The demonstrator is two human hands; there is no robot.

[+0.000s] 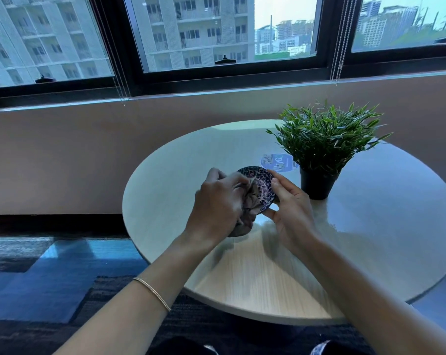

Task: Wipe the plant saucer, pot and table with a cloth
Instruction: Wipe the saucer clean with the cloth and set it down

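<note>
A round pale worktop [165, 180] is standing below a dark-framed window [232, 70], over blue carpet [50, 272]. Above its middle, the right hand [291, 211] is holding the patterned saucer [261, 185] tilted, fingers clamped on its rim. The left hand [216, 203], fingers closed on a bunched cloth [247, 213], is pressing it into the saucer. The black pot [317, 185] with its green plant [326, 139] is standing just right, beside a blue sticker [275, 161].
</note>
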